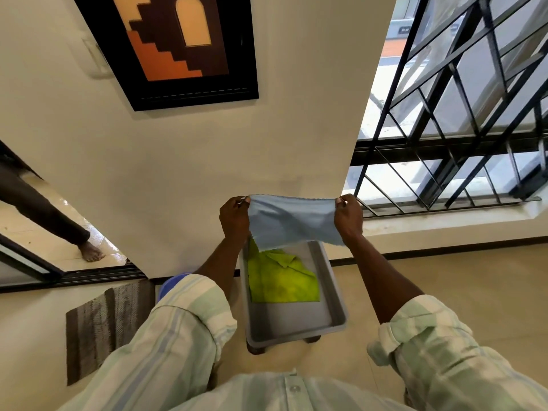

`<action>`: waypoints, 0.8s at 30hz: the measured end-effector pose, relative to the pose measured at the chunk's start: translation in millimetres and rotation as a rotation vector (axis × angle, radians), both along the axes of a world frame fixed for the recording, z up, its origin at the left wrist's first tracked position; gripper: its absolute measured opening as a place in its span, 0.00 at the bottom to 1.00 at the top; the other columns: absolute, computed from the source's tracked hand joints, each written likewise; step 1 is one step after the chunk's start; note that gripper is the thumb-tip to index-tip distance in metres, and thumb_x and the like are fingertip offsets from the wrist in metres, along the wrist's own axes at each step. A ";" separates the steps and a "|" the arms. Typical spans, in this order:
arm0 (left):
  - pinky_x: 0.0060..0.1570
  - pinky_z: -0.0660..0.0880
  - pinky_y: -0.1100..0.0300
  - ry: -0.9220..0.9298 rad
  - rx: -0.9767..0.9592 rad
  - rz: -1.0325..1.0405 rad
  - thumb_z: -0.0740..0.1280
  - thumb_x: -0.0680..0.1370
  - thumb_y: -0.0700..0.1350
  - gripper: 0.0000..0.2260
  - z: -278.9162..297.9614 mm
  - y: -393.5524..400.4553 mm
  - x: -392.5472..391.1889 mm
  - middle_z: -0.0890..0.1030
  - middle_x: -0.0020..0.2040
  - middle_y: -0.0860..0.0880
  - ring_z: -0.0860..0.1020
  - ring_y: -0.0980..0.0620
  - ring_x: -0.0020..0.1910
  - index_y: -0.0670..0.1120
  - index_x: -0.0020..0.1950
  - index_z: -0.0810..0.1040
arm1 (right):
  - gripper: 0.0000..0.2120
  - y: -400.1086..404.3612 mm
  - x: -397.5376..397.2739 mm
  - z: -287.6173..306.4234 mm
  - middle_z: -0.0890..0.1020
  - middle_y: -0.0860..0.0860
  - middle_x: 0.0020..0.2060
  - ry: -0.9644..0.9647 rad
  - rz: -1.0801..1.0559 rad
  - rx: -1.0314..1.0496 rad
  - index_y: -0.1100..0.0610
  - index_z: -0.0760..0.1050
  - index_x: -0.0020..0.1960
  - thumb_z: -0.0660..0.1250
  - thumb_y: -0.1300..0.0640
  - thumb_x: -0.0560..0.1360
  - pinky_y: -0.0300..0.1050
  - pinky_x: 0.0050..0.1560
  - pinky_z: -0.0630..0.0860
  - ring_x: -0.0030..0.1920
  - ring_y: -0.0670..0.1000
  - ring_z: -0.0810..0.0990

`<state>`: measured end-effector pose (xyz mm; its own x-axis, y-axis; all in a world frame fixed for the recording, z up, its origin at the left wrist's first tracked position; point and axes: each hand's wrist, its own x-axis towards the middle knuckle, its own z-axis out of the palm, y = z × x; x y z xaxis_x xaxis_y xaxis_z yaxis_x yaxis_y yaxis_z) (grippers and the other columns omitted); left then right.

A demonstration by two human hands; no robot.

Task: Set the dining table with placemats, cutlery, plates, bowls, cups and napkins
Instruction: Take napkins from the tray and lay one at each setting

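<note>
Light blue cloth napkin point(292, 221) held up in air in front of cream wall point(178, 173), stretched between both hands. Long axis runs L-R, roughly horizontal; top edge taut w/ slight sag mid, rest hangs down toward the tray. Fabric thin, soft, creased diagonally; bottom edge looks pinked/zigzag, ragged at lower R corner.

L hand point(235, 216) pinches top-left corner, thumb + fingers curled round the cloth edge. R hand point(348, 216) pinches top-right corner the same way, fingers clenched on fabric. Both forearms bare, sleeves point(184, 330) rolled to elbow, pale green/white striped shirt, woven look.

Below napkin: grey plastic tray point(333, 295), rectangular, rounded corners, raised rim, smooth matte, long axis running away from the person. It sits on something dark, legs just visible under near edge; can't tell what. Inside tray, far half: yellow-green cloth point(281, 280), folded roughly square, mottled dye, one corner flap turned over. Napkin's lower edge overlaps the tray's far end in view; touching or not, can't tell.

Rest: framed picture point(175, 46) on wall, black frame, orange/brown stair shapes + arch. Window w/ black metal grille point(450, 114) on R. Striped brown/grey floor mat point(109, 324) lower L, ribbed texture. Beige tiled floor. Another person's bare foot point(92, 252) + dark trouser leg at L doorway. Blue rounded object point(173, 281) partly hidden behind L sleeve, unclear what.
</note>
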<state>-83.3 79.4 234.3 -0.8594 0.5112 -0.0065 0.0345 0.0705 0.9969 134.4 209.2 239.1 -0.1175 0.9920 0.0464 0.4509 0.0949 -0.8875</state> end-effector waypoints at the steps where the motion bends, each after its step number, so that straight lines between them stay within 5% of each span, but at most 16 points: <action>1: 0.47 0.72 0.56 -0.021 0.011 0.025 0.70 0.76 0.41 0.03 -2.0 0.8 -0.7 0.80 0.38 0.50 0.76 0.51 0.41 0.43 0.43 0.81 | 0.09 -0.4 0.8 -0.1 0.76 0.56 0.46 0.032 0.018 -0.044 0.62 0.73 0.53 0.59 0.56 0.82 0.44 0.45 0.65 0.47 0.55 0.74; 8: 0.56 0.76 0.48 -0.137 -0.138 0.218 0.70 0.76 0.45 0.09 -18.6 10.0 -9.9 0.83 0.50 0.40 0.80 0.41 0.51 0.40 0.50 0.82 | 0.14 14.8 12.0 -6.2 0.80 0.60 0.50 0.186 0.252 -0.469 0.64 0.76 0.55 0.73 0.66 0.70 0.52 0.49 0.78 0.48 0.58 0.80; 10: 0.56 0.76 0.48 -0.174 -0.187 0.247 0.72 0.75 0.46 0.12 -22.1 9.5 -10.5 0.82 0.50 0.39 0.79 0.40 0.51 0.38 0.50 0.80 | 0.06 14.0 14.4 -8.1 0.77 0.58 0.37 0.251 0.166 -0.461 0.62 0.76 0.42 0.73 0.66 0.71 0.45 0.37 0.72 0.36 0.54 0.76; 11: 0.54 0.76 0.49 -0.187 -0.204 0.252 0.73 0.74 0.47 0.13 -23.8 8.0 -10.0 0.82 0.50 0.39 0.79 0.40 0.50 0.37 0.49 0.80 | 0.09 14.2 14.5 -10.3 0.74 0.55 0.33 0.258 0.090 -0.429 0.60 0.73 0.36 0.73 0.64 0.71 0.43 0.35 0.68 0.34 0.52 0.72; 16: 0.42 0.70 0.57 -0.245 -0.281 0.173 0.72 0.75 0.42 0.12 -34.4 5.2 7.6 0.75 0.31 0.47 0.75 0.46 0.41 0.40 0.33 0.76 | 0.10 -1.0 8.8 -29.2 0.76 0.57 0.37 0.179 -0.063 -0.323 0.67 0.78 0.40 0.68 0.60 0.76 0.44 0.41 0.67 0.39 0.52 0.73; 18: 0.46 0.74 0.54 -0.257 -0.315 0.107 0.69 0.77 0.41 0.10 -44.0 7.6 23.0 0.79 0.36 0.43 0.78 0.43 0.45 0.40 0.36 0.78 | 0.08 -16.8 4.5 -35.8 0.76 0.57 0.35 0.143 -0.062 -0.293 0.64 0.76 0.38 0.67 0.62 0.75 0.44 0.41 0.67 0.38 0.52 0.72; 20: 0.52 0.76 0.48 -0.247 -0.333 0.020 0.66 0.78 0.41 0.07 -53.0 8.9 41.1 0.81 0.48 0.39 0.79 0.40 0.51 0.37 0.48 0.79 | 0.06 -34.0 -1.5 -42.3 0.78 0.56 0.35 0.120 -0.070 -0.265 0.63 0.77 0.40 0.69 0.61 0.74 0.42 0.41 0.68 0.37 0.52 0.74; 24: 0.46 0.74 0.55 -0.238 -0.372 -0.138 0.63 0.77 0.41 0.08 -57.1 6.6 80.3 0.77 0.40 0.50 0.75 0.50 0.43 0.50 0.40 0.74 | 0.16 -67.0 -13.3 -52.6 0.75 0.49 0.29 0.099 -0.019 -0.221 0.51 0.70 0.30 0.68 0.59 0.75 0.43 0.39 0.68 0.33 0.49 0.73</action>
<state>-3.0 86.0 177.2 -0.7357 0.5466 -0.4000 -0.1579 0.4359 0.8860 121.1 142.2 186.6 -0.1044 0.9812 -0.1621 0.3608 -0.1145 -0.9256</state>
